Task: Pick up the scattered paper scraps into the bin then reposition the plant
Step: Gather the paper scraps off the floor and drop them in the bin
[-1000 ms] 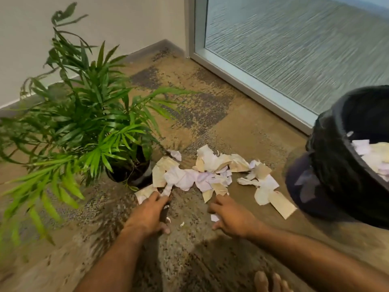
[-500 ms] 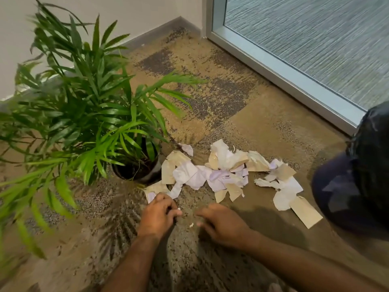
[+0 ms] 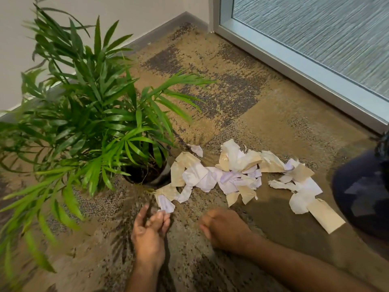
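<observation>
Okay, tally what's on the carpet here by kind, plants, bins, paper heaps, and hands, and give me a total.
Potted plant: 1
Dark bin: 1, partly out of frame on the right
Heap of torn paper scraps, white and tan, too overlapped to count singly: 1
Hands: 2, left hand and right hand
Total: 5

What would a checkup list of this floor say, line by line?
Surface: patterned carpet, small bits near the hands.
Job's things: scraps piled beside the pot; plant upright; bin at right edge, mostly cut off.
Clutter: nothing seen.
Grips: left hand fingers pinching a small scrap; right hand curled, contents hidden.
Cables: nothing seen.
Surroundings: wall, glass door.
</observation>
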A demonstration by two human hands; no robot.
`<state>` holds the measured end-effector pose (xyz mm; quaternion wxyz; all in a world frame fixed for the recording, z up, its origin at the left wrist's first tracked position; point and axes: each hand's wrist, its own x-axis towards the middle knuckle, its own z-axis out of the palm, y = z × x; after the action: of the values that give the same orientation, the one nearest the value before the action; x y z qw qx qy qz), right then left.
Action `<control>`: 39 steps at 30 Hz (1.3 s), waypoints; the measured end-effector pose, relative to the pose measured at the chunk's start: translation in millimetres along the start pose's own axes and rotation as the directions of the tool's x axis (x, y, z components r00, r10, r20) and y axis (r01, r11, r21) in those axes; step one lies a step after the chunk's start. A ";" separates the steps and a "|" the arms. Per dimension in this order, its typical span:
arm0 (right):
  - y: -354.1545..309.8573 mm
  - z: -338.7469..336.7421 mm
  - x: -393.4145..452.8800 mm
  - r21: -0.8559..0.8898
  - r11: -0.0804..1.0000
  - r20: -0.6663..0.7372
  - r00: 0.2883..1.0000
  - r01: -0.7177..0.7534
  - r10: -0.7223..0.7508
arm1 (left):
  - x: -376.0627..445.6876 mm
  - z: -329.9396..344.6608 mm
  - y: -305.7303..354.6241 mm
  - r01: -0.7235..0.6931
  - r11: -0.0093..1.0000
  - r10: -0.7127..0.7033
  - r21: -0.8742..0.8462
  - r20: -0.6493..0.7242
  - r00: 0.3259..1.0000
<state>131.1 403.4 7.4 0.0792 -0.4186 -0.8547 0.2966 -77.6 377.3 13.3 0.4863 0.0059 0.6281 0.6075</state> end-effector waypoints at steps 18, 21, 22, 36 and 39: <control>36.3 -80.7 -82.8 0.679 0.598 -0.418 0.444 -0.427 0.792 | 11.4 38.0 5.1 -0.155 -0.167 0.358 0.974 0.206 0.911; 70.7 -95.3 -116.5 0.210 0.586 -0.530 0.412 -0.783 0.741 | 5.2 41.9 -6.0 -0.253 -0.285 0.421 0.925 0.358 0.834; 81.0 -94.8 -121.7 0.135 0.553 -0.494 0.428 -0.822 0.757 | 4.1 43.1 -10.3 -0.281 -0.293 0.430 0.914 0.389 0.815; 126.6 -69.3 -107.6 -0.278 0.481 -0.505 0.552 -0.831 0.663 | 14.5 71.0 -11.0 -0.372 -0.431 0.284 0.822 0.515 0.809; 131.8 -71.0 -108.0 -0.255 0.510 -0.489 0.565 -0.821 0.665 | 20.3 67.4 -9.9 -0.430 -0.495 0.234 0.755 0.592 0.771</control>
<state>315.3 414.7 1.7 -0.0175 -0.7973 -0.6031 0.0171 -40.9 437.9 7.6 0.0744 0.6372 0.7662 -0.0366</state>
